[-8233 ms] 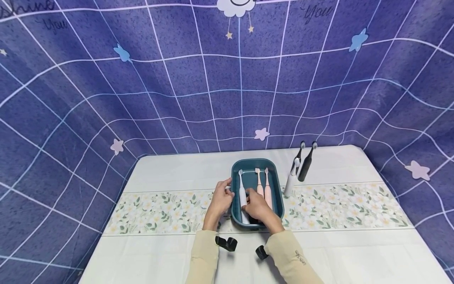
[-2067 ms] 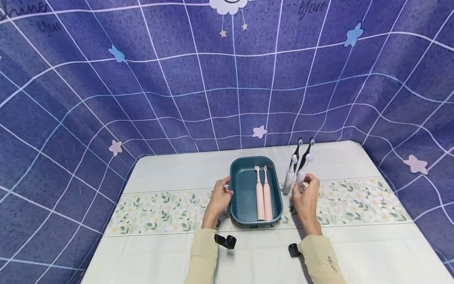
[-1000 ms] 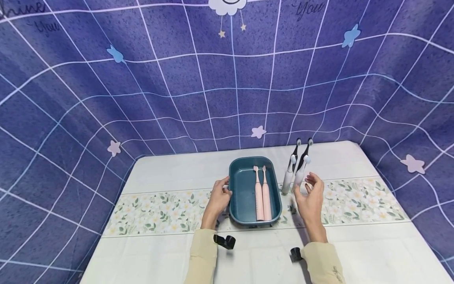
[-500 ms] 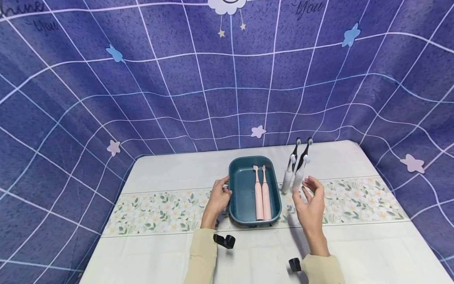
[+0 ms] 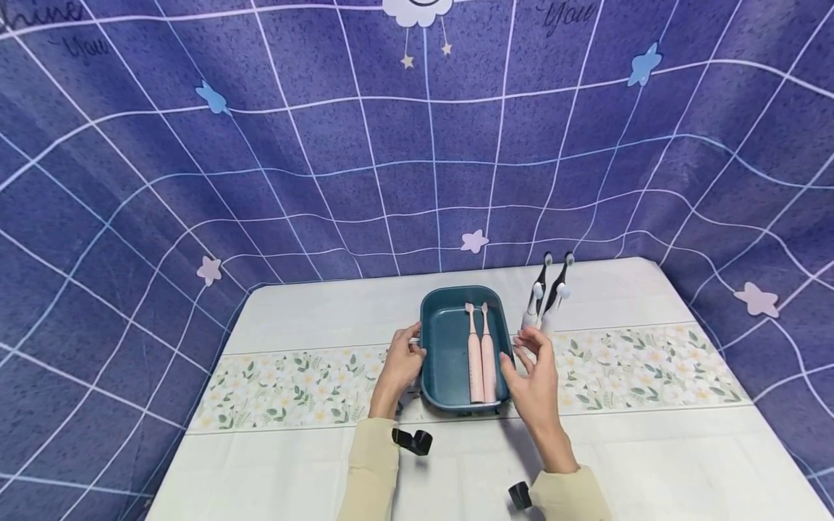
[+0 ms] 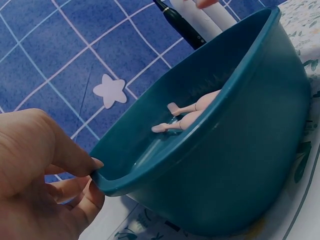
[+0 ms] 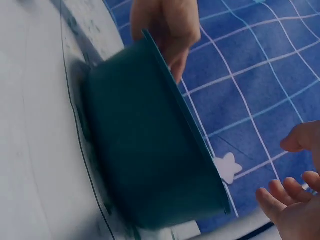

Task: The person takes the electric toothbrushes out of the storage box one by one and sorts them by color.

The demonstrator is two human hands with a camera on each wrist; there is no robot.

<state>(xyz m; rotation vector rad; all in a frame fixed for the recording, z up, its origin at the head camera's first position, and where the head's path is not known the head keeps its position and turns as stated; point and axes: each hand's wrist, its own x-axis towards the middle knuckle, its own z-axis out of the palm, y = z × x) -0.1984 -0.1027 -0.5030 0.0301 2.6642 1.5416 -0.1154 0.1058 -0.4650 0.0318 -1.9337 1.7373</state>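
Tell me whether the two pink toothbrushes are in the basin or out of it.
In. Both pink toothbrushes lie side by side inside the teal basin, heads pointing away from the person.

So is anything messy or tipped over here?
Nothing stands out. Two pink toothbrushes lie neatly side by side in the teal tub, and the white and black ones stand upright beside it on the table.

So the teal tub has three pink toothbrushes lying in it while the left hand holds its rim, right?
Not quite: the head view shows two pink toothbrushes lying in the teal tub, not three. The left hand does hold its rim.
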